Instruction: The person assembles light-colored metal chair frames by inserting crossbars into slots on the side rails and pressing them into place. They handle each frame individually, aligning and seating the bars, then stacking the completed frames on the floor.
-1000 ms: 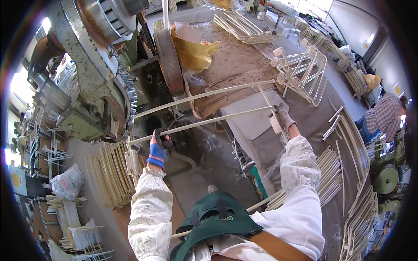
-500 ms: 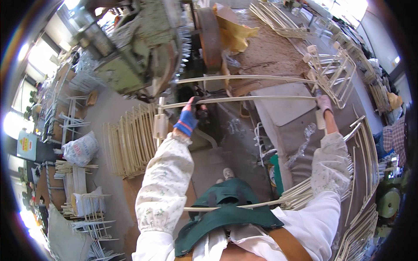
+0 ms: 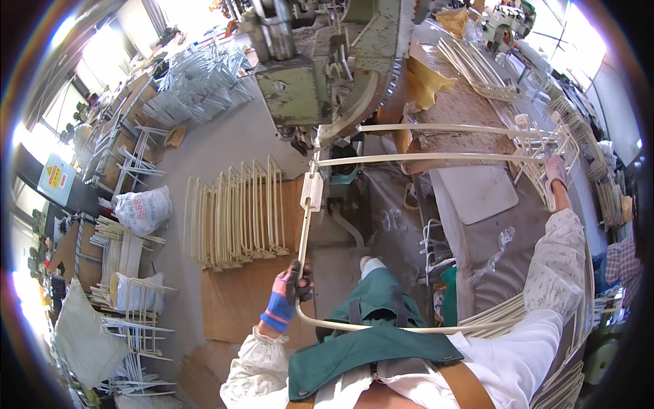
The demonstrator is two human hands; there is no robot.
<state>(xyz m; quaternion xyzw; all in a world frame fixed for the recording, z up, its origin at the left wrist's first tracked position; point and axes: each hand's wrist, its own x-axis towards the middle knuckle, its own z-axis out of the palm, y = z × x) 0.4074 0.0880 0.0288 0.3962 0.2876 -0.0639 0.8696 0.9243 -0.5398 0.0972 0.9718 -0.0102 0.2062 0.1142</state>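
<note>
A large cream tubular metal frame point(image 3: 422, 157) lies in front of me, its near bar crossing my green apron point(image 3: 371, 361). My left hand point(image 3: 289, 296), in a blue, pink and dark glove, is closed around the frame's left side just above its near corner. A pale rectangular block point(image 3: 311, 191) sits on that side, further up. The frame's far left corner is at the lower part of a worn green machine point(image 3: 293, 95); whether they touch I cannot tell. My right hand point(image 3: 555, 172), in a pink glove, is closed at the frame's far right end, its fingers partly hidden.
On cardboard at the left stands a row of cream bent-tube frames point(image 3: 235, 215). A work table with a grey board point(image 3: 473, 191) lies at the right, with more frames point(image 3: 477, 68) beyond. A stuffed white sack point(image 3: 143, 210) and silver rods point(image 3: 197, 78) are further left.
My left hand has come from the far bar down the left side to the near corner. The view has shifted, showing more of the machine. My right hand keeps its grip at the right end.
</note>
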